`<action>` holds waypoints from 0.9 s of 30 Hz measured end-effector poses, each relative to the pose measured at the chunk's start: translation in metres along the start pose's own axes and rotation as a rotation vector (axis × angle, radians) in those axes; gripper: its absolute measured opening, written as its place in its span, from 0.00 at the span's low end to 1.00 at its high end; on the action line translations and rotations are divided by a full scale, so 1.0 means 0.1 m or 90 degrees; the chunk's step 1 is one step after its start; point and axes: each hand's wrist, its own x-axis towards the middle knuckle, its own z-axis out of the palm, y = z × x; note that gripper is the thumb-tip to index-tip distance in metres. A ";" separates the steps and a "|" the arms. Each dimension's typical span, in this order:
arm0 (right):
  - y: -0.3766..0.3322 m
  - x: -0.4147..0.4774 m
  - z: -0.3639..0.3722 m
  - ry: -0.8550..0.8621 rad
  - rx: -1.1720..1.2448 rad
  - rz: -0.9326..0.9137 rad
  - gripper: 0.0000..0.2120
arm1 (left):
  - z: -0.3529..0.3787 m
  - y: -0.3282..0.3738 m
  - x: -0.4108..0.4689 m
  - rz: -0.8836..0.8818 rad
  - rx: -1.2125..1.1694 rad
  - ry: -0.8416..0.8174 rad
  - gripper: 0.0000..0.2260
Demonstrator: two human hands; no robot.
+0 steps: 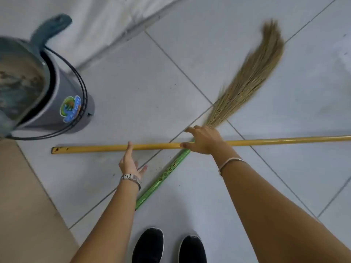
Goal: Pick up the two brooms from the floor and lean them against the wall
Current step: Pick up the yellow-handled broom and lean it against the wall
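Two brooms lie crossed on the tiled floor. One has a long yellow handle [98, 147] that runs left to right and leaves the view at the right edge; its head is out of view. The other has a green patterned handle [161, 179] and a straw brush [252, 73] reaching up to the right. My right hand [203, 141] hovers over the crossing point, fingers spread, holding nothing. My left hand [130, 164] is open with its fingertips at the yellow handle. The white wall [98, 18] stands at the top left.
A grey bucket [57, 95] with a wire bail and a sticker stands at the left, with a blue-grey mop head [53, 27] behind it. A tan mat or floor patch [24, 196] covers the lower left. My black shoes [169, 247] are at the bottom.
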 end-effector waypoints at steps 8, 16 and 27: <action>-0.02 0.56 0.46 -0.058 -0.018 0.007 0.28 | 0.09 -0.11 0.56 -0.035 -0.118 -0.093 0.33; -0.03 0.68 0.47 -0.179 0.033 0.017 0.24 | 0.27 -0.13 0.57 -0.044 -0.259 -0.049 0.21; -0.27 0.34 -0.15 -0.285 0.010 0.006 0.19 | 0.08 0.04 -0.25 0.063 -0.344 -0.109 0.25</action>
